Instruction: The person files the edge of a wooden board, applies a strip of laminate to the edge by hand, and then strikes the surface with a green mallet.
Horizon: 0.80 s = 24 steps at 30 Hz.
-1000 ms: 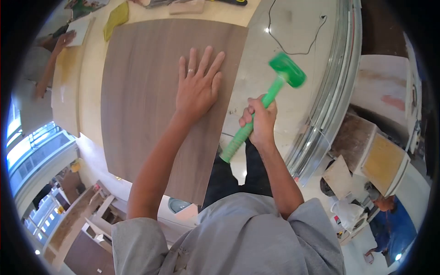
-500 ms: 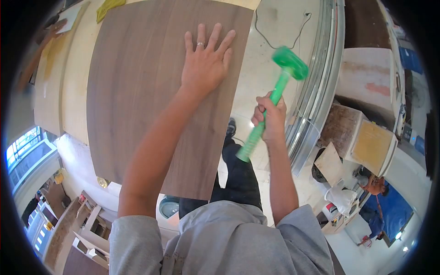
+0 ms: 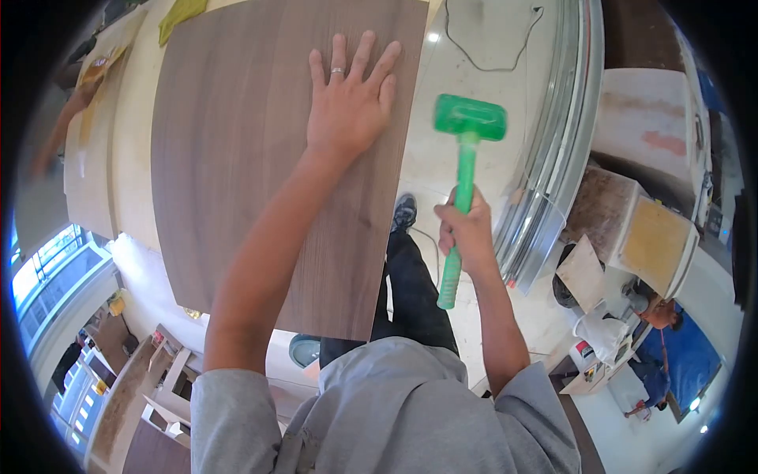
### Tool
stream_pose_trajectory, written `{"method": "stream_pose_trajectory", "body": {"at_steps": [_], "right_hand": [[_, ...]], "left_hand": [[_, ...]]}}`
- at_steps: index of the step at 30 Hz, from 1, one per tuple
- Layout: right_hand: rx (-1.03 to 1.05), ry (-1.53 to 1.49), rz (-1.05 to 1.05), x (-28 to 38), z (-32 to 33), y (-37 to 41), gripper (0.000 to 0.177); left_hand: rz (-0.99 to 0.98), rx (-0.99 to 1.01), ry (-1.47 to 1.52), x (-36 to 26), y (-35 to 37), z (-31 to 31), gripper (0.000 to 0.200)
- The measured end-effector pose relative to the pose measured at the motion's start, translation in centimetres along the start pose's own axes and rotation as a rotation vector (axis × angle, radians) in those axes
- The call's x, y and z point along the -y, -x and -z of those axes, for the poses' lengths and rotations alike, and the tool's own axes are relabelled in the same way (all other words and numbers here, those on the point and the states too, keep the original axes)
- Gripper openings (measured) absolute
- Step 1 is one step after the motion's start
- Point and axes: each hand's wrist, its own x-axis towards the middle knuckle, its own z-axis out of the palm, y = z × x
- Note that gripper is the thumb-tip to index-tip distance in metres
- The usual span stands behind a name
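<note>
My left hand (image 3: 347, 110) lies flat on a brown wood-grain panel (image 3: 237, 182), fingers spread, near the panel's right edge. A ring shows on one finger. My right hand (image 3: 467, 229) is wrapped round the handle of a green mallet (image 3: 470, 120), held in the air to the right of the panel. The mallet's head points away from me, and its ribbed grip sticks out below my fist. The mallet and the panel are apart.
Pale boards (image 3: 130, 158) lie left of the panel, with a yellow cloth (image 3: 180, 17) on top. Long metal profiles (image 3: 553, 150) stand at the right, near a cable (image 3: 482, 67) on the floor. A co-worker's arm (image 3: 67, 118) reaches in at far left; another person (image 3: 659, 347) is at far right.
My right hand has moved slightly down with the mallet, and the mallet has swung from a rightward tilt to nearly straight, its head now further left. My left hand stays on the panel.
</note>
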Motion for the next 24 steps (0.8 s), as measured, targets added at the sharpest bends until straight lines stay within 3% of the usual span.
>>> {"method": "stream_pose_trajectory", "body": {"at_steps": [4, 6, 8, 11, 14, 15, 18, 22, 24], "right_hand": [[-0.184, -0.495, 0.076, -0.4, -3.7, -0.3, 0.020], [0.091, -0.088, -0.001, -2.5, -3.0, 0.8, 0.021], [0.101, -0.135, -0.122, -2.8, -0.8, 1.1, 0.022], [-0.085, -0.522, -0.029, -3.0, -1.4, 0.1, 0.023], [-0.027, -0.353, -0.069, -3.5, -3.4, 0.7, 0.024], [0.126, -0.089, -0.112, -3.0, -3.0, 1.6, 0.023], [0.075, -0.187, -0.079, -3.6, 0.3, 1.1, 0.021], [-0.168, -0.629, 0.004, -4.0, -3.7, 1.0, 0.019], [0.124, -0.125, -0.106, -4.3, -3.2, 2.1, 0.019]], "left_hand": [[0.001, 0.025, -0.013, -0.3, -0.1, 0.0, 0.054], [-0.011, 0.033, -0.026, 0.3, -0.1, -0.1, 0.054], [-0.013, 0.042, -0.027, 0.3, 0.0, -0.1, 0.054], [-0.012, 0.041, -0.027, 0.3, -0.2, -0.1, 0.054], [-0.030, 0.054, -0.023, 0.6, -0.1, 0.0, 0.054], [-0.032, 0.065, -0.023, 0.8, -0.1, 0.2, 0.054], [-0.034, 0.072, -0.022, 0.5, -0.1, 0.2, 0.054], [-0.044, 0.079, -0.034, 0.8, -0.2, 0.1, 0.054], [-0.032, 0.109, -0.021, 1.0, -0.1, 0.5, 0.054]]}}
